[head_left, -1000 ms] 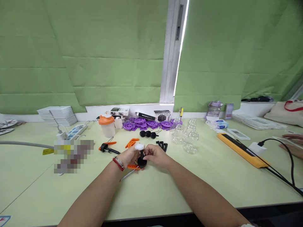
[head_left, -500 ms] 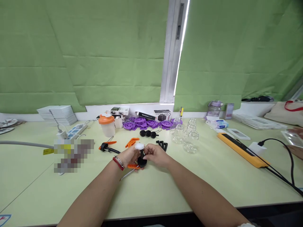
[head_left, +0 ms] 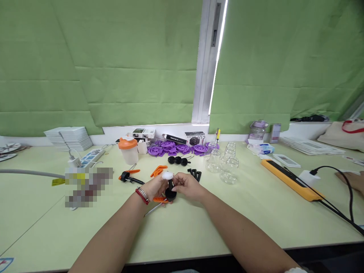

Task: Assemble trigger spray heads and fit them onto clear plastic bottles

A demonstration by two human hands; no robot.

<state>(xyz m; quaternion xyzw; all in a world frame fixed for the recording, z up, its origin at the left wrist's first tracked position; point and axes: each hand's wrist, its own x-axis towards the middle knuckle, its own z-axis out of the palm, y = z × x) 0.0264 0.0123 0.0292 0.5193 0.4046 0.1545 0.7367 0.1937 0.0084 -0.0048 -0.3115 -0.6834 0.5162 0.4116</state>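
Near the middle of the table, my left hand point(head_left: 156, 186) is closed around a black pump head point(head_left: 170, 194) with a round cap, an upright stem and a white top point(head_left: 167, 175). The fingers of my right hand point(head_left: 186, 185) pinch at its stem from the other side. Under my left hand shows an orange plastic lever point(head_left: 159, 200); whether it is gripped too I cannot tell. A thin pale tube point(head_left: 153, 209) slants down beside my left wrist. Just beyond my hands lie other orange levers point(head_left: 158, 171) and several short black tubes point(head_left: 195, 174).
Clear glass bottles point(head_left: 229, 176) stand right of centre. Behind are black round caps point(head_left: 178, 160) and purple plastic parts point(head_left: 183, 149). Another black pump head point(head_left: 125, 176) and an orange-lidded cup point(head_left: 129, 151) are left. An orange power strip point(head_left: 290, 180) and another person's hand point(head_left: 352, 180) are right.
My hands and the pump head stay almost in place. At the far right, the other person's hand has shifted, and the clear item by it is gone from view.
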